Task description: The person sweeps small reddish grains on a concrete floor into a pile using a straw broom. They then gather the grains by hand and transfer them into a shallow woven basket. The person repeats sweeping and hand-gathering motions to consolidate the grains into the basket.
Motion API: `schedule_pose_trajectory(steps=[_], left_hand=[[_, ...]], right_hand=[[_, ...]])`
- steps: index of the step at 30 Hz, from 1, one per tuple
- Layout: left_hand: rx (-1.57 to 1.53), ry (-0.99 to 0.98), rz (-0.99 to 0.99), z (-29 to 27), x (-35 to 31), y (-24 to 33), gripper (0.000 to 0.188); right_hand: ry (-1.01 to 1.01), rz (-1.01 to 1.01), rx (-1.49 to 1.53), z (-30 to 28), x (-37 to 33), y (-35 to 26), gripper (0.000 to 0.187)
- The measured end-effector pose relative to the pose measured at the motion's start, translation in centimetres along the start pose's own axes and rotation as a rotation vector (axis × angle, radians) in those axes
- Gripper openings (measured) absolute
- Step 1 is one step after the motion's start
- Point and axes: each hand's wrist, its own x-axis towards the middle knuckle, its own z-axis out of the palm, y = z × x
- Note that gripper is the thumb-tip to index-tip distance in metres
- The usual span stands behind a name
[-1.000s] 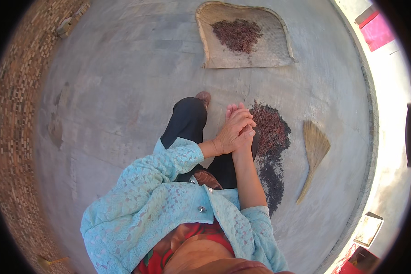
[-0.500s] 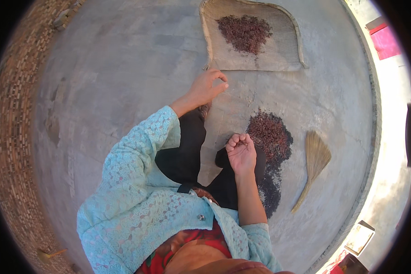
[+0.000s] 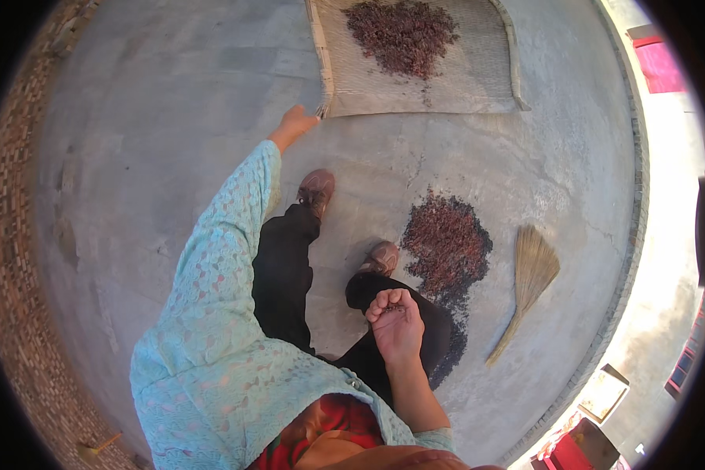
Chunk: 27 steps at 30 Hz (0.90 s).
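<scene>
The likeliest trouble, as I judge it, is a spill at the woven tray [image 3: 482, 78] at the top of the frame. Its near edge looks flat and rimless, so if one corner rises alone, the dark red heap [image 3: 403, 35] on it could slide out onto the concrete floor [image 3: 172, 196]. A poor hold on that corner might also let the tray twist or drop. Lower down, if I tip or spread my right hand [image 3: 398, 333], the few dark bits [image 3: 396, 308] in it could scatter. My right shoe [image 3: 380, 257] is beside the floor pile [image 3: 446, 243], right of centre, so a careless step could tread on it.

My left hand [image 3: 296, 123], at upper centre-left, touches the tray's near left corner with its fingertips; their undersides are turned away, so I cannot tell whether they are clenched on it. My right hand, at lower centre, is palm up and half open, fingers loosely curled, cupping those bits. It touches neither the pile nor the straw broom [image 3: 535, 266] at right.
</scene>
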Motion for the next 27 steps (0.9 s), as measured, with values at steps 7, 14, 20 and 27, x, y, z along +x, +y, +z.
schedule_pose_trajectory(steps=[7, 14, 20, 27], left_hand=[[-0.065, -0.024, 0.071, 2.6, 5.7, -3.3, 0.082], [-0.205, -0.148, -0.093, 4.3, 5.9, -0.1, 0.06], [-0.342, -0.326, -0.198, 8.5, 7.5, -0.7, 0.027], [-0.612, -0.463, -0.202, 9.6, 5.0, 1.1, 0.029]], right_hand=[[0.03, 0.017, -0.016, -0.4, 0.6, -0.4, 0.028], [0.051, -0.057, -0.005, -0.4, 0.3, -0.5, 0.027], [-0.002, -0.098, 0.003, -0.6, 0.5, -0.9, 0.024], [-0.015, -0.125, 0.002, -0.6, 0.2, -0.8, 0.024]])
